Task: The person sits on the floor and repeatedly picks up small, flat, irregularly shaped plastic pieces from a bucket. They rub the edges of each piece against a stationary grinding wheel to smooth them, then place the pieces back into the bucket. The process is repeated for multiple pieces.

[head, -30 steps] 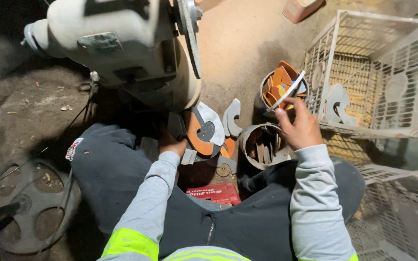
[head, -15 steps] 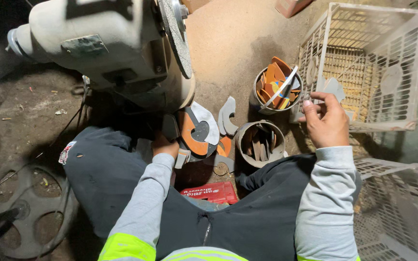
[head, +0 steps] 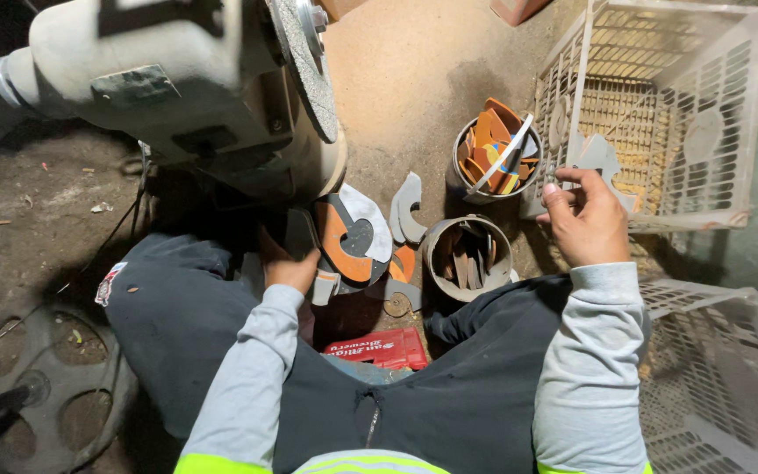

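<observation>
The person sat with both arms reaching forward, grey sleeves with yellow-green bands near the shoulders. The right hand (head: 585, 224) was raised ahead of the right knee, back of the hand toward the camera, fingers curled and pinching. The left hand (head: 289, 265) reached lower and further inward, knuckles up, fingers bent downward and partly hidden in shadow.

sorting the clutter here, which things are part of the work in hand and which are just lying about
In use:
right hand pinching a grey metal piece
left hand low beside the grinder
stack of cut pieces
two cans of pieces
white crate

Lying about:
red box
second crate
round metal plate
</observation>
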